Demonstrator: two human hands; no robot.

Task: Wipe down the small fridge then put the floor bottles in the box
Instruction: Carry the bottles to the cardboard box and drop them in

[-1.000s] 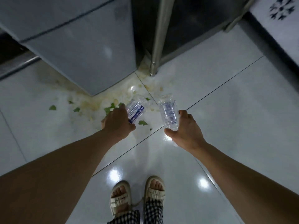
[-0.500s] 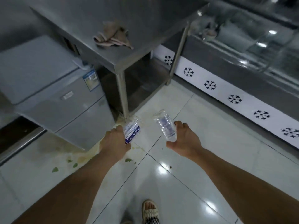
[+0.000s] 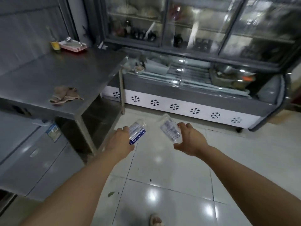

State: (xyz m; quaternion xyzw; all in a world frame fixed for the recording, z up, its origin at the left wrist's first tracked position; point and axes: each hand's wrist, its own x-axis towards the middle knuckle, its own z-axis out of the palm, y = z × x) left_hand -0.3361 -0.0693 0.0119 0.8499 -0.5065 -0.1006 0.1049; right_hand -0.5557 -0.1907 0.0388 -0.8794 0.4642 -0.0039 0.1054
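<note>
My left hand grips a clear plastic bottle with a blue label, held out over the tiled floor. My right hand grips a second clear bottle, tilted away from me. Both bottles are off the floor at about waist height. The small grey fridge stands at the lower left, with a sticker near its top corner. A crumpled brown cloth lies on the steel table above the fridge. No box is in view.
A glass display cooler with a snowflake-patterned white base runs along the far side. A yellow cup and pink trays sit at the table's back. A green leaf scrap lies on the white tiles near my foot.
I have risen from a crouch by the fridge corner, lifting both bottles off the floor. The view has swung up from the stained floor to the table and display cooler.
</note>
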